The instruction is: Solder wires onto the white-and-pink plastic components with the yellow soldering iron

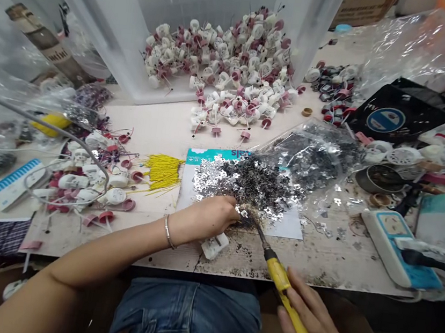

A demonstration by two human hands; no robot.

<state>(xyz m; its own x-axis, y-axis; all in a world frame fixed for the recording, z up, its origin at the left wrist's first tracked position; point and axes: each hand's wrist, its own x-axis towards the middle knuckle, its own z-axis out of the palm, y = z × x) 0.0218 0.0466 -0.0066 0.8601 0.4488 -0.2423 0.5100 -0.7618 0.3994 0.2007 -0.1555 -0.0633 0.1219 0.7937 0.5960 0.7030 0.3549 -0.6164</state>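
The left hand (pixel 216 217) is curled shut at the edge of a pile of tiny shiny metal bits (pixel 245 183) on the tabletop (pixel 162 127). What its fingers pinch is too small to tell. A small white part (pixel 215 245) lies just under this hand. The right hand (pixel 316 324) grips a yellow soldering iron (pixel 290 304), low and near the body. The iron's dark tip points up to the left fingers. Yellow wires (pixel 163 172) lie left of the pile. Many white and pink parts (pixel 228 54) spill from a clear bin (pixel 114 18) at the back.
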